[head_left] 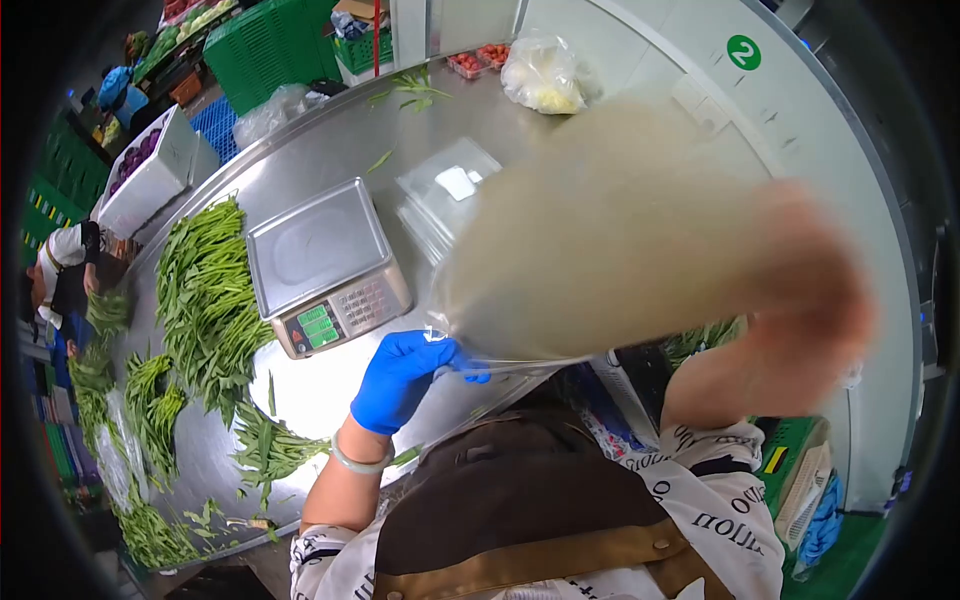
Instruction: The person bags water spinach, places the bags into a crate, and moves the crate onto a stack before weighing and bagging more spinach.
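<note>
My left hand (402, 375), in a blue glove with a bracelet at the wrist, pinches one edge of a clear plastic bag (600, 230) low in front of my apron. The bag spreads up and to the right, smeared by motion. At its far right side is my right hand (810, 285), raised and bare, so blurred that its fingers do not show clearly. Left of the bag stands a digital scale (325, 260) with a bare metal pan. Flat plastic bags (450, 190) lie stacked behind it. Long leafy greens (215, 290) are heaped left of the scale.
More bundles of greens (152, 405) lie on the steel table (300, 390). A knotted bag of pale produce (545, 75) and red fruit punnets (480, 60) sit at the back. Another person (65, 255) handles greens at the far left, near a white foam box (155, 170).
</note>
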{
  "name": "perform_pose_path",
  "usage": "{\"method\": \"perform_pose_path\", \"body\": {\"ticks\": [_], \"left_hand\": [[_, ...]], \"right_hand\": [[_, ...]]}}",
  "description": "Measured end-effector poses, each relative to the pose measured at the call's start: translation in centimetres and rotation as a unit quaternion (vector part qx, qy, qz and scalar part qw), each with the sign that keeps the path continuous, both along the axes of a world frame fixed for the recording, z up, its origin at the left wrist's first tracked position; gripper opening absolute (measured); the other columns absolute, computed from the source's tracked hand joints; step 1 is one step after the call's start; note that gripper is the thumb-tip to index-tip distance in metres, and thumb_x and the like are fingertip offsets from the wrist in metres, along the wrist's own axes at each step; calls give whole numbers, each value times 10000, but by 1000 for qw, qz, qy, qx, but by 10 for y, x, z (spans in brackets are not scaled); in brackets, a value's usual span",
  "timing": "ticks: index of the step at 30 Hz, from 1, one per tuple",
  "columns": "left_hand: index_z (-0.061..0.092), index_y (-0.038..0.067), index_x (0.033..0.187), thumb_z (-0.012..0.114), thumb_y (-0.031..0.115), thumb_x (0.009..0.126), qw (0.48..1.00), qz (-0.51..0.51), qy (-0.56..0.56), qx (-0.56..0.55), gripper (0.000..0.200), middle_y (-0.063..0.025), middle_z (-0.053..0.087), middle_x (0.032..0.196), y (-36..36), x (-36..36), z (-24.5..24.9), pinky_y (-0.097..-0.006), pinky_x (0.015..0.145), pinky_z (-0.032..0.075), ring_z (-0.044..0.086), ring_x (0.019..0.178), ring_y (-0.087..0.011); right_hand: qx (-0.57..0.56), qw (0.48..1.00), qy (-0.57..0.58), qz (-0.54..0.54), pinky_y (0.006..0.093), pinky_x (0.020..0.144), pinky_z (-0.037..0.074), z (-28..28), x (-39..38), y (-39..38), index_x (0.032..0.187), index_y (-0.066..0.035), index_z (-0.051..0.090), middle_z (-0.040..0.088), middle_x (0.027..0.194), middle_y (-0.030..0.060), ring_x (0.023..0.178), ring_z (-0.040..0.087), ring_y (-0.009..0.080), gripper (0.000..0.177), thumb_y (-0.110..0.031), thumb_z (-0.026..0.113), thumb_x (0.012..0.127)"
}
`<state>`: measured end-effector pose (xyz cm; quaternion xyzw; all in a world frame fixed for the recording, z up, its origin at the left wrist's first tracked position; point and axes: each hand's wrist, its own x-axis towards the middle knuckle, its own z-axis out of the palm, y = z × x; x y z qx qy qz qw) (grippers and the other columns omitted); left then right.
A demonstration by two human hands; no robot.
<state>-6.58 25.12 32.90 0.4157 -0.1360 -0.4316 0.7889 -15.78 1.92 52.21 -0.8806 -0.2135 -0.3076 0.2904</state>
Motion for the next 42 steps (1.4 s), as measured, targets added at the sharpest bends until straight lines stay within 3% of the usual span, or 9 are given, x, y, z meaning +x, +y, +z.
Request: {"method": "perform_pose_path", "body": {"ticks": [11,13,14,16,20,24,29,37,42], "left_hand": [[693,-37,901,557,130,850,995,-55,9,79,221,-101,687,876,22,-12,-6,-252,750,451,609,795,-142],[690,-32,907,541,148,862,997,-47,6,68,238,-94,688,880,22,-11,-5,-234,741,446,606,795,-135],[688,-34,907,539,146,863,996,-52,-4,68,238,-93,687,874,24,-9,-8,-233,744,447,608,796,-137],[682,-38,905,533,143,865,996,-53,-19,71,237,-91,684,863,27,-6,-12,-231,750,449,611,798,-141],[582,-4,635,485,169,850,998,-4,-59,24,293,-170,625,787,20,-4,-22,-373,880,441,605,873,-283],[628,14,886,552,181,878,985,169,14,-26,184,-72,636,922,1,27,-22,-296,911,420,584,967,-190],[613,-67,970,483,64,894,840,266,-449,152,200,-120,625,940,14,-27,25,-282,773,499,608,851,-183],[696,-14,874,531,138,883,915,152,53,369,224,-67,675,826,46,-225,-204,-266,764,451,598,792,-140],[671,32,973,590,208,878,915,69,-26,398,216,-61,668,931,60,-273,-288,-277,809,450,589,860,-146]], "right_hand": [[37,776,-397,-489,339,724,499,-58,-55,-108,943,40,589,642,861,106,770,605,205,120,-10,529,852],[-305,844,-99,-431,381,749,467,-153,-76,-139,957,-12,593,632,945,124,860,587,262,114,-41,539,861],[-252,877,269,-309,384,898,423,-112,-40,-81,1136,-47,581,574,1164,142,1074,523,302,348,-98,656,800],[-148,883,431,-114,375,995,365,-130,-42,-59,1273,-57,506,493,1297,150,1199,445,317,599,-174,744,736],[65,923,378,-38,355,920,423,-157,-38,-28,1136,-49,593,600,1133,105,1052,559,278,495,-202,779,703],[165,890,372,-205,295,697,474,-171,8,-33,769,-13,664,640,742,33,678,598,187,213,-216,727,754],[374,923,74,-56,295,679,462,-169,-8,-34,715,-33,620,626,743,50,714,578,193,122,-111,713,722],[20,973,212,-88,356,798,478,-355,-165,-33,809,-65,667,651,939,49,937,578,257,142,-56,704,673],[-23,939,315,-139,351,830,480,-407,-209,-42,862,-58,682,649,1003,67,966,586,251,157,-10,608,732]]}}
